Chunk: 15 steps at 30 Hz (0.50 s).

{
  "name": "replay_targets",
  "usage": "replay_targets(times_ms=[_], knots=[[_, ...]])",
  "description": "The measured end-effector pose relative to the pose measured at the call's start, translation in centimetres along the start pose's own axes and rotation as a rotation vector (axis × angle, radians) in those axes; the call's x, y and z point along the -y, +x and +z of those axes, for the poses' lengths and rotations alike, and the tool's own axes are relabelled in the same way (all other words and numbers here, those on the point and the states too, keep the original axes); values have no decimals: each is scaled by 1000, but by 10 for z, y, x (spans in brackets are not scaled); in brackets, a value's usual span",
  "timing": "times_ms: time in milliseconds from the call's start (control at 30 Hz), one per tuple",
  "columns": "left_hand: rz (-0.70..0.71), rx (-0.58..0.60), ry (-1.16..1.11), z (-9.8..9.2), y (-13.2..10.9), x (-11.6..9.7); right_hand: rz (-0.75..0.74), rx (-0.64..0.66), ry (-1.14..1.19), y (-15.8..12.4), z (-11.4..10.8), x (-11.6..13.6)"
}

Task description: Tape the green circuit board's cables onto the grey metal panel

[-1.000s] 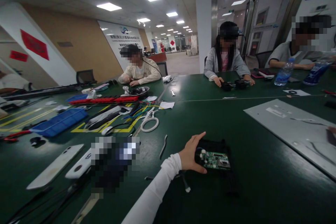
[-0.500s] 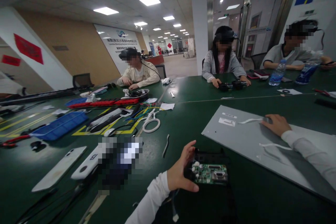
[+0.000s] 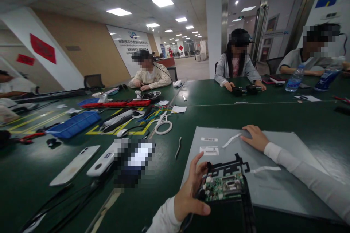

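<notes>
My left hand (image 3: 191, 193) grips the left edge of a black frame carrying a green circuit board (image 3: 224, 186), thumb below and fingers above; the frame's far end overlaps the grey metal panel (image 3: 284, 196). My right hand (image 3: 253, 137) lies flat, fingers stretched, on the far part of that panel, next to a white flat cable (image 3: 231, 139). Two white labels (image 3: 209, 150) sit on the panel near its left edge. Another white strip (image 3: 264, 169) lies further right.
On the green table (image 3: 213, 114) to the left lie a white phone (image 3: 75, 164), a white device (image 3: 104, 159), a blue tray (image 3: 73, 124), a coiled white cable (image 3: 163, 126) and coloured wires. Three people sit at the far side; water bottles (image 3: 294, 78) stand at the right.
My right hand has pulled the grey panel left and toward me, under the far end of the black frame. My left hand has lifted the frame with the board slightly.
</notes>
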<state>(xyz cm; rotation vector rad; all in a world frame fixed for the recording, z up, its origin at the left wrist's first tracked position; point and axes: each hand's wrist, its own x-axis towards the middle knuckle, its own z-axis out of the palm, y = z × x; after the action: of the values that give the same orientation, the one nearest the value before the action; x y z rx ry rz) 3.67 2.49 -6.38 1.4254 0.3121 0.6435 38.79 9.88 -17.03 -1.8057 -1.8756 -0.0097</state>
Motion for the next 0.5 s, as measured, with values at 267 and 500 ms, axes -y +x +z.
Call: replay_targets(times_ms=[267,500], knots=[[-47,-95,52,4,-5,8,-34,46,247,4,-16,43],[-68,-67,85,4,4,9,52,562,651,-25,-76,39]])
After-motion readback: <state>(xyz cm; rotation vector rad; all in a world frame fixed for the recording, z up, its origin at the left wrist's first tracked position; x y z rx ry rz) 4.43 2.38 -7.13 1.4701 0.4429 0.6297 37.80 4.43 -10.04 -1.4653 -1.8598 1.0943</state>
